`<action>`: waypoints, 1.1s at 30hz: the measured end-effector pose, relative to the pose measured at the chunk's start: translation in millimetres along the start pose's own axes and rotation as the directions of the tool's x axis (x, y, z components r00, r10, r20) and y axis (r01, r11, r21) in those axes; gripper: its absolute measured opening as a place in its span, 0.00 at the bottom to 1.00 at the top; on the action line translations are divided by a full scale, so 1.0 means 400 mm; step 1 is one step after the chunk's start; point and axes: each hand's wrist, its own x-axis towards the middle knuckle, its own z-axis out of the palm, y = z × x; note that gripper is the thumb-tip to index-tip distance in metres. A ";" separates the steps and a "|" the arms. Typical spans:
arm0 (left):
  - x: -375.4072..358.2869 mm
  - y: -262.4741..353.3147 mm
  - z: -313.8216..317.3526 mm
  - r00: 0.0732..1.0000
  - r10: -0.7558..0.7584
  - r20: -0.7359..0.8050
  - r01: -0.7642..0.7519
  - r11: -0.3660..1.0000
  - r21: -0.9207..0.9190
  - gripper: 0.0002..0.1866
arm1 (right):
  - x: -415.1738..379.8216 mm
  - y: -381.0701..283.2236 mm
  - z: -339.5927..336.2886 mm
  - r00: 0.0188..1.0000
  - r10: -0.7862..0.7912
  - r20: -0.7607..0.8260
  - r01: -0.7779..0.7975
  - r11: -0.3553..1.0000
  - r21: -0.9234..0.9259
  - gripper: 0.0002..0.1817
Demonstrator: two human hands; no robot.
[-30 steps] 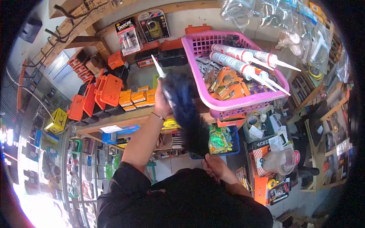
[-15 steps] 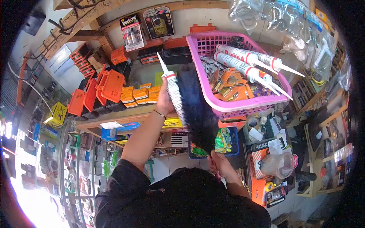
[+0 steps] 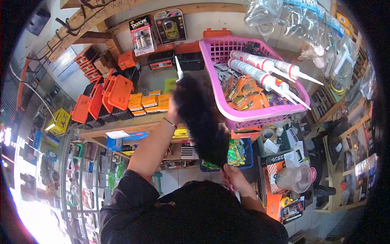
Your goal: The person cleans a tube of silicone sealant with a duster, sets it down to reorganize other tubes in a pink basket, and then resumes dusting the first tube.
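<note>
Dusting a sealant tube in the hardware shop

Left hand (image 3: 174, 110) was wrapped round the sealant tube (image 3: 178, 68), left of the pink basket (image 3: 260, 116); right hand (image 3: 231, 177) gripped the black feather duster (image 3: 199, 118) covering it. Looked mid-wipe; next probably needed the tube turned.

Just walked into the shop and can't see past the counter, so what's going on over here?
A person is dusting stock. The right hand holds a black feather duster by its handle, and the feathers cover most of a sealant tube that the left hand holds up; only the tube's nozzle shows. Beside them a pink basket holds more sealant tubes and orange packets.
</note>
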 end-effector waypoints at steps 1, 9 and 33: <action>0.007 0.001 0.009 1.000 -0.026 0.000 0.026 0.999 0.042 0.30 | -0.002 -0.003 0.004 1.000 0.000 -0.004 0.000 1.000 0.001 0.21; 0.040 0.013 -0.072 0.998 -0.057 0.038 0.060 0.996 -0.067 0.26 | 0.004 0.018 0.049 0.997 0.001 -0.078 -0.015 0.985 -0.174 0.22; 0.065 -0.012 -0.071 0.875 -0.029 0.483 0.113 0.983 -0.145 0.22 | 0.021 0.034 -0.007 0.996 0.062 0.057 -0.053 0.987 -0.151 0.22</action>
